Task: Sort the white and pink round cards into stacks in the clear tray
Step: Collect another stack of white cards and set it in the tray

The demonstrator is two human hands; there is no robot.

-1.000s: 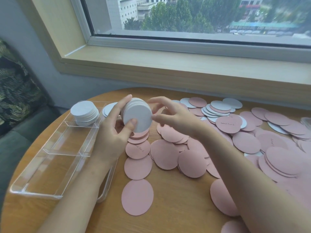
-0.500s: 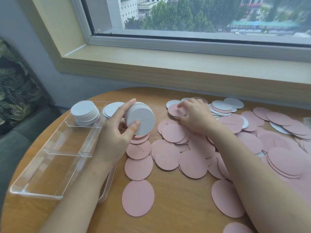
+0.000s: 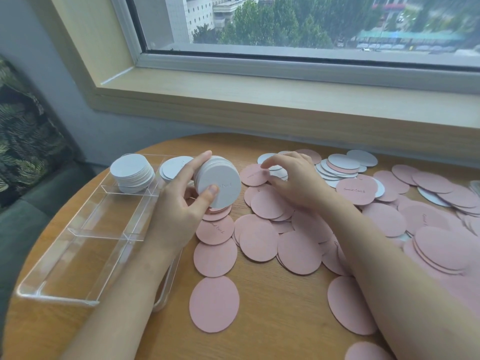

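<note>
My left hand grips a thick stack of white round cards, held on edge above the table just right of the clear tray. A second white stack stands in the tray's far compartment. My right hand rests on the loose cards, fingertips curled over a white card that lies beside a pink card. Pink round cards lie spread over the table from the middle to the right.
A few white cards lie just behind the tray. A mixed pile of white and pink cards sits at the back. The round wooden table stands under a window sill; a patterned cushion is at the left.
My right hand left the white stack and reached back and right to the loose cards, then curled its fingers over a white card. My left hand kept the stack almost still.
</note>
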